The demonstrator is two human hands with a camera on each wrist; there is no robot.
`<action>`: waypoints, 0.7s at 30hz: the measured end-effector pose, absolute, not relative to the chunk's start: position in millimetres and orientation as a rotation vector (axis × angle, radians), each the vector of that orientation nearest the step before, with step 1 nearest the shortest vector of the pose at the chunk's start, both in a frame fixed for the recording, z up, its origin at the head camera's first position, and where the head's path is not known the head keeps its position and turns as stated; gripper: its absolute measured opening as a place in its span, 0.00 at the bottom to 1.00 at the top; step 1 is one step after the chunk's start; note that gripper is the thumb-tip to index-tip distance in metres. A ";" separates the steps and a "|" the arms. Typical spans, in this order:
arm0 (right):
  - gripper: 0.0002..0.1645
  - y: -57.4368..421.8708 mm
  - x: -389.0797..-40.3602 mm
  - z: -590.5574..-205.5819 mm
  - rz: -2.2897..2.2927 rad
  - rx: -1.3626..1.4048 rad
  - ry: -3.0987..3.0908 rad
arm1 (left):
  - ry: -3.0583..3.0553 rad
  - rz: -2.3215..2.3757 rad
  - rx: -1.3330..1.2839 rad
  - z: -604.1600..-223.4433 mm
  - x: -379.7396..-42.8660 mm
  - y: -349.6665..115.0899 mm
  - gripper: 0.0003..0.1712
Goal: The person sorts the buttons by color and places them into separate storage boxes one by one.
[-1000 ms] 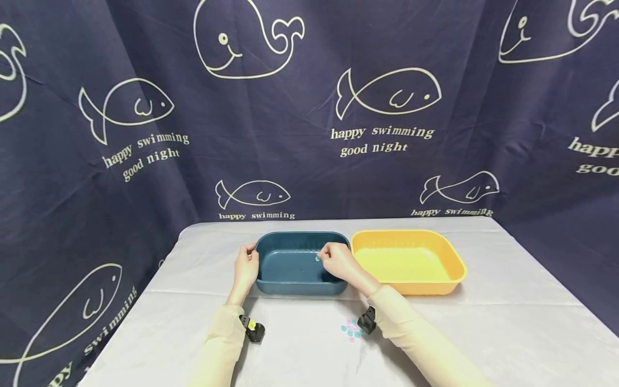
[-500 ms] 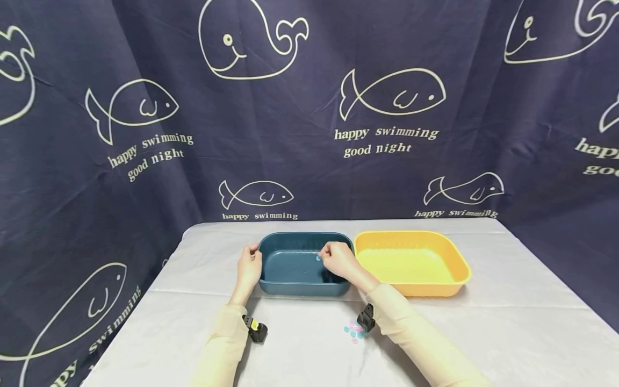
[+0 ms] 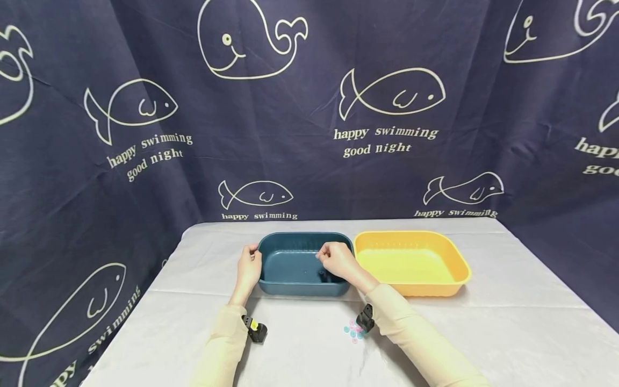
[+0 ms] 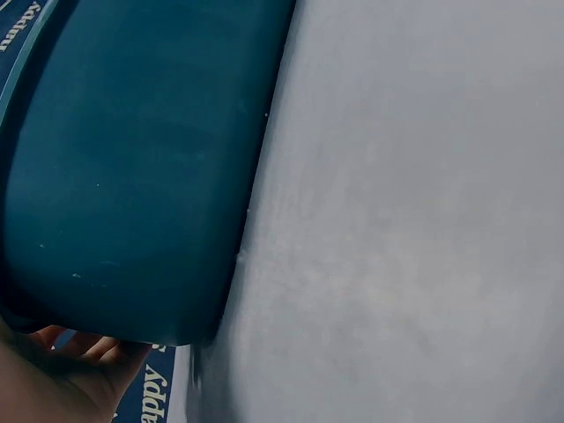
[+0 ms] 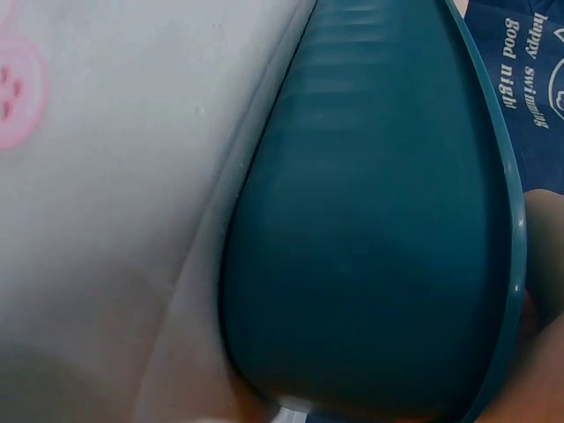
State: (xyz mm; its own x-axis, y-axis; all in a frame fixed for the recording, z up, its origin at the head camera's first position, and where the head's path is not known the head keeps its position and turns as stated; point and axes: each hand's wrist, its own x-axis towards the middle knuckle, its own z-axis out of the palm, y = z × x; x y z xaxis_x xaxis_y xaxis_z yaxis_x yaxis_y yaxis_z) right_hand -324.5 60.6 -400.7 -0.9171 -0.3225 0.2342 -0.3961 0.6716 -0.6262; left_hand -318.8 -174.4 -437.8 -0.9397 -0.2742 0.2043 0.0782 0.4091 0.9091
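Observation:
My left hand [image 3: 249,267] grips the left end of a dark teal plastic bin [image 3: 300,290], its fingers against the outer wall. That same bin [image 4: 132,176] fills much of the left wrist view. Above the bin's right half is my right hand [image 3: 337,259], fingers curled and fingertips bunched together. A small pinkish spot shows at those fingertips; I cannot tell whether it is a button. Several pink and blue buttons [image 3: 353,330] lie on the table beside my right wrist. One pink button [image 5: 11,91] shows its holes in the right wrist view.
A yellow plastic bin [image 3: 411,289] stands against the right end of the teal one. Both rest on a table with a pale cloth [image 3: 300,344]. Behind them hangs a navy curtain [image 3: 300,134] printed with fish and whales.
The blue button seen at my right fingertips earlier no longer shows there. The right hand stays in nearly the same place, and the left hand keeps its hold on the bin.

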 end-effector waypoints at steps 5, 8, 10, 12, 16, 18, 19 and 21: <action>0.07 62.1 -324.3 -401.3 1.078 0.602 -2.770 | -2.356 -1.538 0.172 -438.0 -319.2 -173.9 0.19; 0.08 62.9 -324.5 -401.7 1.076 0.595 -2.765 | -2.359 -1.548 0.173 -437.9 -319.3 -173.8 0.20; 0.08 63.1 -324.1 -401.5 1.075 0.594 -2.757 | -2.362 -1.541 0.167 -437.9 -319.3 -173.8 0.20; 0.08 63.4 -323.9 -401.7 1.065 0.594 -2.753 | -2.360 -1.538 0.164 -438.1 -319.3 -173.8 0.19; 0.08 64.2 -322.8 -401.6 1.044 0.596 -2.751 | -2.355 -1.542 0.165 -439.4 -319.3 -174.1 0.19; 0.08 64.8 -322.3 -401.1 1.038 0.596 -2.751 | -2.353 -1.543 0.167 -440.0 -319.4 -174.4 0.19; 0.07 65.1 -321.8 -400.8 1.033 0.597 -2.748 | -2.353 -1.542 0.166 -440.3 -319.7 -174.5 0.19; 0.06 65.6 -321.3 -400.3 1.033 0.601 -2.748 | -2.351 -1.543 0.167 -440.6 -320.2 -174.9 0.19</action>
State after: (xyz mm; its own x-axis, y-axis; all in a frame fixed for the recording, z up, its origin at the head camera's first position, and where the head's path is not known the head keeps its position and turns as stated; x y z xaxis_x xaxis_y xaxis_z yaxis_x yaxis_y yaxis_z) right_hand -321.3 65.6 -400.3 -0.9096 -0.3160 0.2699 -0.4155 0.6834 -0.6002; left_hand -320.2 -174.9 -440.6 -0.9408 -0.2714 0.2030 0.0782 0.4090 0.9092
